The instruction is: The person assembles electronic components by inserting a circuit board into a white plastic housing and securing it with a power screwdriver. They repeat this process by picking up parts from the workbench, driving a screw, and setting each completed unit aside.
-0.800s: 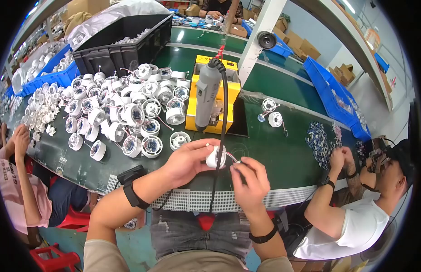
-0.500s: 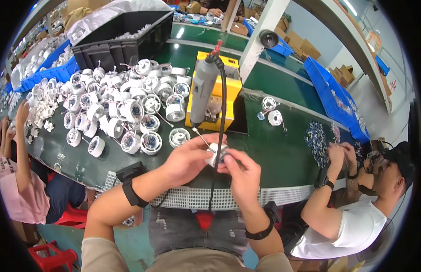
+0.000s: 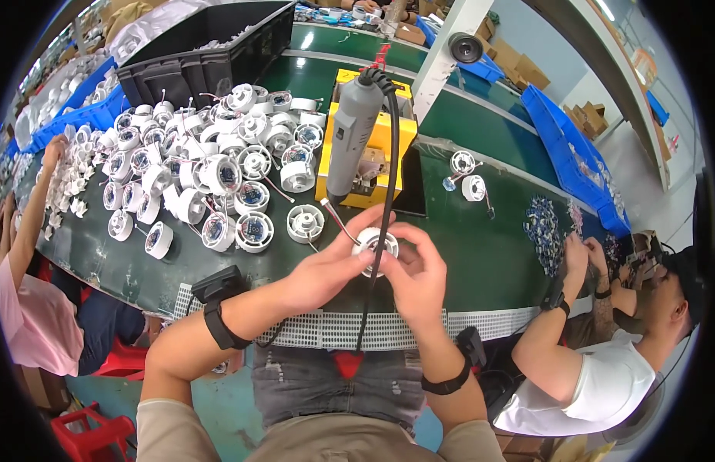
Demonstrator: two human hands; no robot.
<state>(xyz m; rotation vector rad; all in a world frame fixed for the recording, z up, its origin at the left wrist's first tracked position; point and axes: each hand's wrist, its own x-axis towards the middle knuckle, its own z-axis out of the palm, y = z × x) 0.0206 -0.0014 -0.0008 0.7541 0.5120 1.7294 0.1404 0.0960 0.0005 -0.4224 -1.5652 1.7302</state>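
Observation:
Both of my hands hold one white round plastic housing [image 3: 367,239] above the near part of the green bench. My left hand [image 3: 330,269] grips its left side, with a thin wire and small white connector standing up beside the fingers. Around the right side curl the fingers of my right hand [image 3: 416,266], and both thumbs rest on the face towards me. A black cable [image 3: 384,169] hangs in front of the housing and hides part of it. It comes from a grey electric screwdriver [image 3: 356,131], upright before a yellow box-shaped machine [image 3: 400,112].
A heap of white housings [image 3: 219,174], some showing blue circuit boards, covers the bench to the left. Behind it stands a black bin [image 3: 195,73]. Two housings [image 3: 473,187] lie right of the machine. Co-workers sit on both sides; a blue tray [image 3: 550,135] stands at the right.
The housing has turned from its side so its ribbed round face shows. Both hands have shifted their hold around it. The left co-worker's hand has moved towards the small white parts.

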